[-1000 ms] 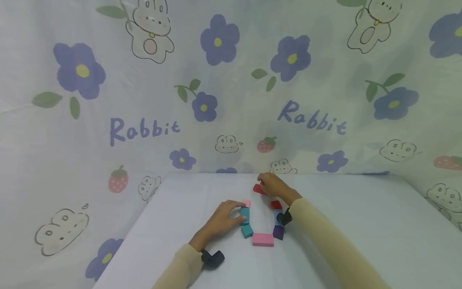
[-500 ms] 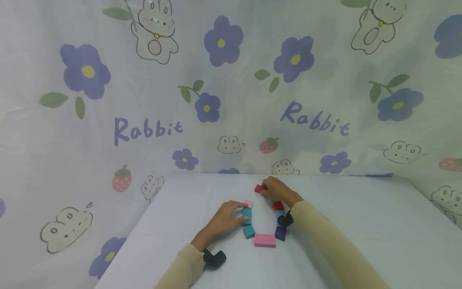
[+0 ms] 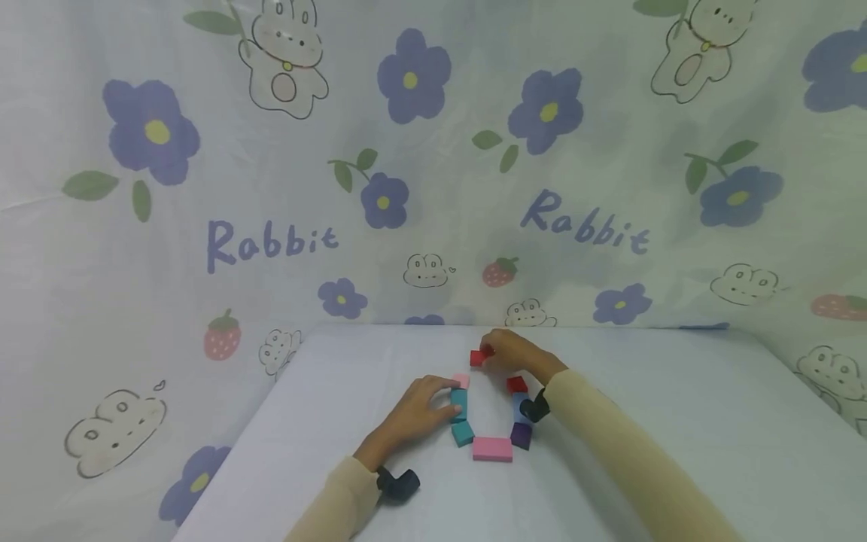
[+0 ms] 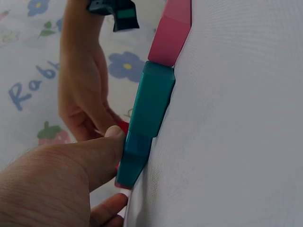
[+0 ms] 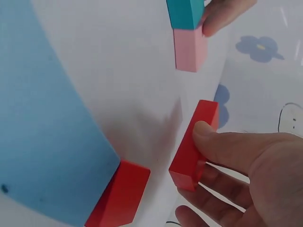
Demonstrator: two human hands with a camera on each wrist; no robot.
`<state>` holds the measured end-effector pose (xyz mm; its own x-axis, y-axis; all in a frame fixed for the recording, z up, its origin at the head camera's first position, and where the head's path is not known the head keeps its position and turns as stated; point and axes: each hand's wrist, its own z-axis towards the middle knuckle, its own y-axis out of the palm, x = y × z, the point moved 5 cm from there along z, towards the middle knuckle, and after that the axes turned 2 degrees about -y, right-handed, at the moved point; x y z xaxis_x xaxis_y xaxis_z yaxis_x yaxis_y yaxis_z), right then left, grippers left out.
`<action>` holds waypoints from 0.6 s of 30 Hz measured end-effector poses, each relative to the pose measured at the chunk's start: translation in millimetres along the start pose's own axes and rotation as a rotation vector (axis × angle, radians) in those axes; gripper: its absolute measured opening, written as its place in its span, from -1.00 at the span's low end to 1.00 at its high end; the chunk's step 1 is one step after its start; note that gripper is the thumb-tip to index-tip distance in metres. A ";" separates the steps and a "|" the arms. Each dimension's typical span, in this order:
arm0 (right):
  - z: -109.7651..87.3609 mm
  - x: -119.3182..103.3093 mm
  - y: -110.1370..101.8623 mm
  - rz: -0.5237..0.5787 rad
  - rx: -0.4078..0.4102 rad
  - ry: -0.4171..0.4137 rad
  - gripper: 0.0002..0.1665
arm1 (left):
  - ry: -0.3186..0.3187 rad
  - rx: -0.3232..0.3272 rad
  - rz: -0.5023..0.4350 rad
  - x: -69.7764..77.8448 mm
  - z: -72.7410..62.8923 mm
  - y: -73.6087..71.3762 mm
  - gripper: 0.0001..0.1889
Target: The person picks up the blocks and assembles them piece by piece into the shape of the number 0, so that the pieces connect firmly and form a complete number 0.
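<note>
In the head view my right hand pinches a red rectangular block at the far end of a U of coloured blocks. The right wrist view shows the thumb on one long face of this block and fingers behind it. My left hand rests at the U's left side, fingertips at a small light pink block and thumb against a long teal block. A smaller teal block follows nearer me. On the right side a darker red block lies beyond the blue block.
A long pink block forms the U's near end, beside a dark purple block. The white table meets a patterned cloth at its far edge. A black strap device sits on the left wrist.
My right hand has shifted the red block a little left and nearer to me, turning it as it went. The left hand stays by the teal and light pink blocks.
</note>
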<state>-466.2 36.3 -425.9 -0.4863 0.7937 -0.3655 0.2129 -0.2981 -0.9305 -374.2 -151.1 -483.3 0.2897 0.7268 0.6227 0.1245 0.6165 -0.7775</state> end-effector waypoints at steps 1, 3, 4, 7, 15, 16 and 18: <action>-0.8 -0.8 0.2 -0.001 -0.010 0.005 -0.71 | 0.000 -0.001 -0.001 0.5 0.0 -0.6 -0.49; -2.6 -2.0 0.5 0.001 -0.027 0.023 -0.69 | 0.002 0.001 0.002 1.4 0.3 -1.6 -0.50; -3.6 -1.9 0.8 -0.001 -0.032 0.032 -0.68 | 0.000 0.002 0.001 1.7 0.4 -2.2 -0.49; -6.8 -1.5 2.5 -0.008 -0.047 0.052 -0.66 | 0.002 0.006 -0.003 1.7 0.6 -3.1 -0.50; -14.5 -0.9 8.7 -0.014 -0.078 0.042 -0.66 | -0.005 0.003 -0.006 -0.7 -0.8 0.2 -0.49; -15.2 -1.2 9.1 -0.014 -0.080 0.039 -0.66 | -0.011 0.002 -0.007 -0.9 -1.0 0.5 -0.49; -16.0 -1.2 9.6 -0.012 -0.083 0.037 -0.66 | -0.024 0.000 -0.010 -1.2 -1.0 1.0 -0.48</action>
<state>-450.0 41.0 -434.0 -0.4579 0.8165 -0.3518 0.2776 -0.2446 -0.9290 -373.4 -151.7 -484.8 0.2654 0.7277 0.6325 0.1274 0.6238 -0.7712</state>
